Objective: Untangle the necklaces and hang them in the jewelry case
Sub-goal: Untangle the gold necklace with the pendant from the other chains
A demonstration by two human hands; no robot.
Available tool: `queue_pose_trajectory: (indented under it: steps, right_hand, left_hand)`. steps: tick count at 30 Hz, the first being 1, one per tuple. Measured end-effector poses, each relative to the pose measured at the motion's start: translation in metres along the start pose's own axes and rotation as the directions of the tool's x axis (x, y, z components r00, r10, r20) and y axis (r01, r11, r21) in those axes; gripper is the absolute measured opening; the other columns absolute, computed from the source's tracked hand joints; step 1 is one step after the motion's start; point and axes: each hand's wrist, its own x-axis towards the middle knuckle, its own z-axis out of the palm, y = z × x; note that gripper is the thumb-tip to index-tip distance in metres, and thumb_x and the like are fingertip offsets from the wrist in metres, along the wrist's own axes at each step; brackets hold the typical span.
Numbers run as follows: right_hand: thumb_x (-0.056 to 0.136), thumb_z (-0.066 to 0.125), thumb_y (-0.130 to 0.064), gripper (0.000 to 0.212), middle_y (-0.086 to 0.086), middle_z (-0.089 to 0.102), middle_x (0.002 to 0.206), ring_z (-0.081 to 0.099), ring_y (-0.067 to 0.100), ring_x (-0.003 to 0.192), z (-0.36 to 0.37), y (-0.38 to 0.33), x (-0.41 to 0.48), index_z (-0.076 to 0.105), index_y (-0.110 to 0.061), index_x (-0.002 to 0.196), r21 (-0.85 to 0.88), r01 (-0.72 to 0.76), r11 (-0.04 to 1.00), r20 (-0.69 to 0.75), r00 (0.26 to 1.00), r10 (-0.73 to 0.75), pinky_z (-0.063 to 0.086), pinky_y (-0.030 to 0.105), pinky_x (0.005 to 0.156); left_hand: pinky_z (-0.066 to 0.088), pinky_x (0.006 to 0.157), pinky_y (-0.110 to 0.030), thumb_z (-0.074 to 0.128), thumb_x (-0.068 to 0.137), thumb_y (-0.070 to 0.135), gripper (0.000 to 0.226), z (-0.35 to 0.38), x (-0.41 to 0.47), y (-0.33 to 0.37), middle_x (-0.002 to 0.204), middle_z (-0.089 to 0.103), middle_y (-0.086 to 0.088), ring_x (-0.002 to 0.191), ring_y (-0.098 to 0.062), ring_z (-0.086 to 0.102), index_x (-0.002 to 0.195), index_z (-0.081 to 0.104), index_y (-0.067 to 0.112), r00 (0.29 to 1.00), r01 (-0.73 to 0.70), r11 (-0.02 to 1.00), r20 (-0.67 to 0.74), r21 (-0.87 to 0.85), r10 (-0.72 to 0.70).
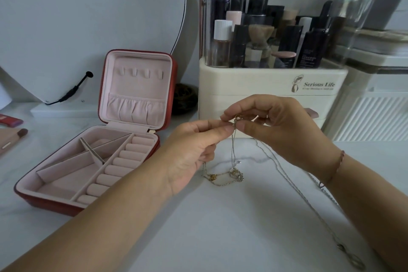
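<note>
A red jewelry case [136, 192] with pink lining lies open at the left, its lid [138, 88] upright with small hooks and a gathered pocket. In front of me, above the white table, my left hand [194, 152] and my right hand [278, 130] both pinch the top of the tangled necklaces [234, 150]. A small round pendant [238, 118] shows between the fingertips. The thin chains hang down to a knotted clump [231, 175] on the table. One long silver chain [295, 190] trails right under my right wrist to a ring-shaped pendant [353, 259].
A cream cosmetics organizer [271, 86] full of bottles stands right behind my hands. A round mirror [92, 17] leans at the back left, with a cable at its base. A makeup brush [13, 139] and a red item [10, 119] lie at the far left.
</note>
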Motion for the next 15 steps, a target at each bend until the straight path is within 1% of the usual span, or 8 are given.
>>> queue_pose_trajectory:
  steps: [2,5,6,9,10,13,15]
  right_hand:
    - [0.084,0.065,0.002,0.021,-0.005,0.074,0.095,0.069,0.014,0.094,0.0003,0.0005,0.0002,0.070,-0.015,0.097,0.056,-0.016,0.998,0.001,1.000,0.016,0.052,0.049,0.087]
    - [0.084,0.064,0.004,0.020,0.002,0.074,0.097,0.069,0.018,0.095,0.0000,0.0012,0.0008,0.068,-0.010,0.098,0.148,-0.039,0.988,0.005,0.999,0.039,0.052,0.047,0.090]
    - [0.084,0.064,0.004,0.020,0.003,0.074,0.096,0.069,0.019,0.095,0.0001,0.0017,0.0011,0.068,-0.010,0.098,0.170,-0.044,0.984,0.006,0.999,0.043,0.052,0.046,0.091]
    - [0.082,0.064,0.004,0.020,0.007,0.074,0.095,0.068,0.023,0.096,0.0021,0.0028,0.0013,0.066,-0.007,0.099,0.228,-0.062,0.972,0.019,0.998,0.059,0.053,0.041,0.091]
    - [0.082,0.064,0.004,0.020,0.008,0.074,0.095,0.068,0.024,0.096,0.0029,0.0031,0.0013,0.066,-0.006,0.099,0.243,-0.068,0.968,0.026,0.998,0.063,0.053,0.039,0.091]
    - [0.083,0.062,0.007,0.021,0.010,0.073,0.095,0.067,0.029,0.095,0.0030,0.0038,0.0019,0.065,-0.004,0.100,0.252,-0.075,0.965,0.039,0.997,0.067,0.053,0.037,0.091]
    - [0.083,0.063,0.007,0.021,0.009,0.073,0.095,0.066,0.032,0.095,0.0023,0.0029,0.0018,0.065,-0.005,0.100,0.229,-0.070,0.971,0.032,0.997,0.064,0.053,0.040,0.090]
  left_hand:
    - [0.018,0.043,-0.016,0.066,0.076,0.011,0.004,0.0009,-0.0003,0.0004,0.049,0.039,0.009,0.041,-0.004,0.021,0.073,0.069,0.013,1.000,-0.004,1.000,0.005,-0.023,0.004]
    - [0.022,0.043,-0.015,0.064,0.083,0.010,0.029,0.0022,0.0006,-0.0010,0.055,0.039,0.004,0.042,-0.005,0.026,0.054,0.067,0.016,1.000,-0.012,1.000,0.005,-0.028,0.012]
    - [0.024,0.044,-0.015,0.061,0.086,0.010,0.034,0.0033,0.0009,-0.0016,0.057,0.040,0.003,0.044,-0.005,0.028,0.052,0.064,0.016,1.000,-0.011,1.000,-0.001,-0.026,0.011]
    - [0.028,0.048,-0.018,0.058,0.089,0.013,0.031,0.0062,0.0011,-0.0040,0.060,0.041,0.001,0.048,-0.009,0.033,0.058,0.054,0.015,1.000,-0.013,1.000,-0.014,0.009,0.013]
    - [0.030,0.050,-0.019,0.058,0.088,0.013,0.030,0.0063,0.0014,-0.0047,0.061,0.041,0.000,0.049,-0.009,0.034,0.059,0.053,0.016,1.000,-0.015,1.000,-0.011,0.019,0.015]
    - [0.033,0.054,-0.021,0.058,0.088,0.011,0.038,0.0058,0.0009,-0.0058,0.061,0.040,0.000,0.050,-0.009,0.036,0.050,0.061,0.020,1.000,-0.027,0.999,0.007,0.035,0.027]
    - [0.034,0.055,-0.020,0.057,0.088,0.007,0.039,0.0065,-0.0004,-0.0046,0.060,0.042,0.002,0.052,-0.009,0.036,0.052,0.065,0.020,0.999,-0.041,0.998,0.032,0.038,0.039]
